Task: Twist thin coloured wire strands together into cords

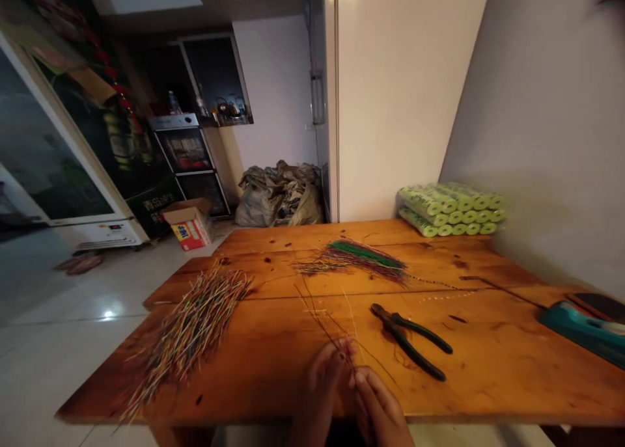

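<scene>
At the table's front edge, my left hand (326, 374) and my right hand (378, 398) are close together, fingers pinched on a few thin wires (319, 320). The loose wire ends fan out over the wood beyond my fingers. Exactly where the strands cross between the fingertips is blurred. Just right of my hands lie cutting pliers (385, 318) with dark handles, their jaws pointing away from me. A loose pile of multicoloured wires (202, 323) spreads over the table's left side. Farther back rests a bundle of green and purplish wires (366, 255).
The wooden table (273, 356) has a teal object (581, 330) at its right edge, with a dark cord beside it. Packs of green-wrapped rolls (452, 209) are stacked at the back right. Beyond the table are bulging sacks (280, 196) and a cardboard box (193, 226) on the floor.
</scene>
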Demonstrator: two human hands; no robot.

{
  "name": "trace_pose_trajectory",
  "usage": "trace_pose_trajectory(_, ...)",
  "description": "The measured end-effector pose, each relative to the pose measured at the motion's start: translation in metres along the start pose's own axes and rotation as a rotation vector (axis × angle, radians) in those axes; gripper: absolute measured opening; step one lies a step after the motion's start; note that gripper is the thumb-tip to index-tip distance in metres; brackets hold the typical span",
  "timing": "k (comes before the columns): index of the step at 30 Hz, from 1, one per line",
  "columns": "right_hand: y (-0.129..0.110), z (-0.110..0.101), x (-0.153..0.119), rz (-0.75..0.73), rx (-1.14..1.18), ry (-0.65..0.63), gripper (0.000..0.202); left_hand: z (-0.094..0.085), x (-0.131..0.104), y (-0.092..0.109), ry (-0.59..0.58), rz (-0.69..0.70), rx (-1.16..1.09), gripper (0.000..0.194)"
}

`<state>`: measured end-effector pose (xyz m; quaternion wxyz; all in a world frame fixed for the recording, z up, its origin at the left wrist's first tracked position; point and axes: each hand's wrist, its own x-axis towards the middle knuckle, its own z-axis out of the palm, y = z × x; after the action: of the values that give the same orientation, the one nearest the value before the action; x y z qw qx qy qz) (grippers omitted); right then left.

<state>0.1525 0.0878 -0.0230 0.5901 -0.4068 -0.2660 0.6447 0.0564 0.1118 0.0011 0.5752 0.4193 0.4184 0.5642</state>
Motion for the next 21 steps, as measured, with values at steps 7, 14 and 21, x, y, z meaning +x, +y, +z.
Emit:
trace_pose_trajectory(7,-0.013,-0.006,-0.013,-0.045,-0.099,0.000,0.034,0.005,0.003,0.017,0.245,0.069,0.030,0.032)
trace_pose_trajectory(14,-0.017,-0.006,-0.017,0.047,-0.068,0.005,0.037,0.009,0.008,0.027,0.280,0.055,-0.023,0.023)
trace_pose_trajectory(21,-0.021,-0.007,-0.018,0.152,-0.080,-0.022,0.043,0.011,0.005,0.023,0.287,-0.006,-0.119,0.025)
